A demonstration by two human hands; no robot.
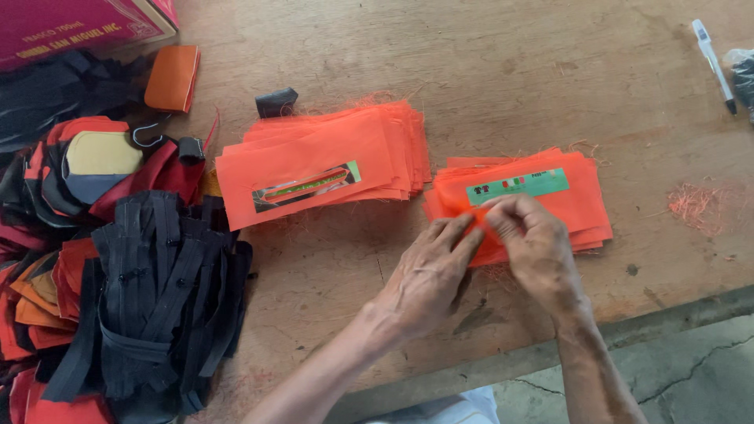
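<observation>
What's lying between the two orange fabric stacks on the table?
Nothing solid: the head view shows bare wood table between the left stack and right stack, with only a few loose orange threads.

Both hands (487, 251) pinching, fingertips together

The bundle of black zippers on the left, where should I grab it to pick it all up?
Grab the bundle of black zippers around its tied waist, low down where a black strip cinches them together, coming from above. The loose ends fan out there, so gripping an end would probably lift only a few.
</observation>
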